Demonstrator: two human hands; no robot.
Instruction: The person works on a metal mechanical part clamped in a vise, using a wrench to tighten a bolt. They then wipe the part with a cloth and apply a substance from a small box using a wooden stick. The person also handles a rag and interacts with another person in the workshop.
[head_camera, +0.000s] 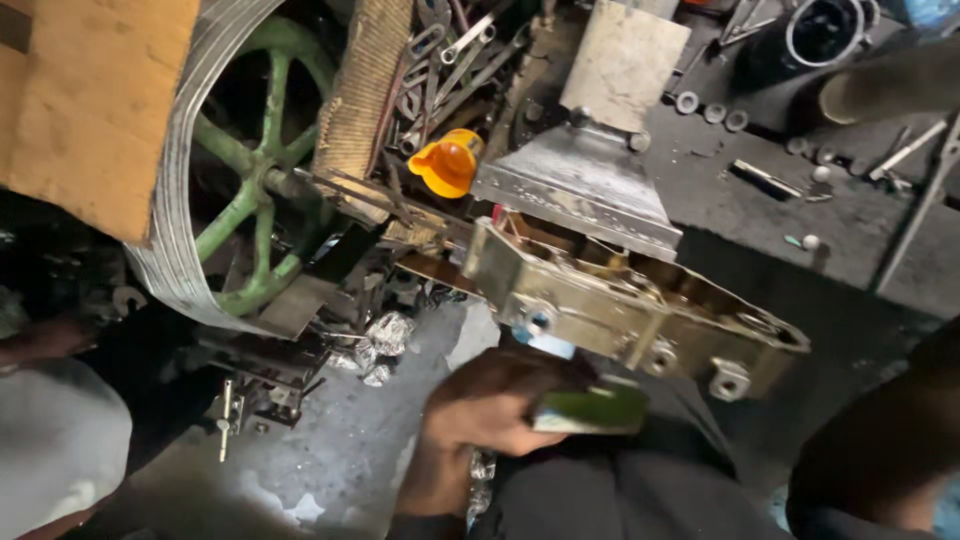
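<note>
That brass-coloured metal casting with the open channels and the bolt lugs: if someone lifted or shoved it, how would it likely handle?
The brass-coloured metal casting looks thick-walled, so probably heavy and rigid. Its flat-sided, lugged shape suggests it would slide, not roll. Its shiny surface may be slippery.

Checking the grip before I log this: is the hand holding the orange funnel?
No, the hand grips a green flat piece, and the orange funnel sits apart, untouched.

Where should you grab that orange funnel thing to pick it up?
Probably by the orange funnel's wide rim, coming from the lower left. Its mouth tilts that way and shows open, while wrenches crowd it from above and the metal plate blocks its right.
</note>
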